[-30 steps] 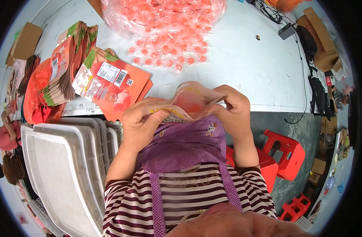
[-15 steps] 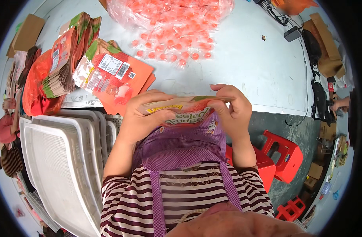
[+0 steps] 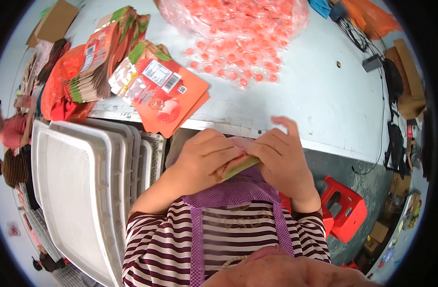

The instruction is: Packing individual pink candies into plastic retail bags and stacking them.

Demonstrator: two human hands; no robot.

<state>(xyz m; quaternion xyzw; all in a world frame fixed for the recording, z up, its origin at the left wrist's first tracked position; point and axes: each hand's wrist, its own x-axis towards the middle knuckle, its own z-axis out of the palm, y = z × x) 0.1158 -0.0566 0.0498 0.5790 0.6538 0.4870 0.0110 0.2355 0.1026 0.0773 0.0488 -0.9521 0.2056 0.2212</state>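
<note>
A candy pouch [image 3: 239, 167] with a green and tan edge is held in front of my purple apron, just off the table's front edge. My left hand [image 3: 202, 160] is closed round its left part, covering most of the print. At its other end my right hand [image 3: 283, 158] pinches the pouch, one finger lifted away. The fingers of both hands meet near the pouch's middle, so its opening is hidden. Beyond my left hand, a small stack of flat red pouches [image 3: 164, 95] overhangs the table edge.
Wrapped pink-red candies [image 3: 243, 48] spill from a clear bag at the table's far side. More pouches [image 3: 101, 52] lie at the left beside a red plastic bag [image 3: 56, 91]. White plastic trays [image 3: 68, 177] lean at my left. A red stool [image 3: 345, 208] stands right; cables [image 3: 355, 36] lie far right.
The pouch has turned from showing its printed front to showing its green edge. Both hands have closed in toward each other and lower. The whole view has shifted a little.
</note>
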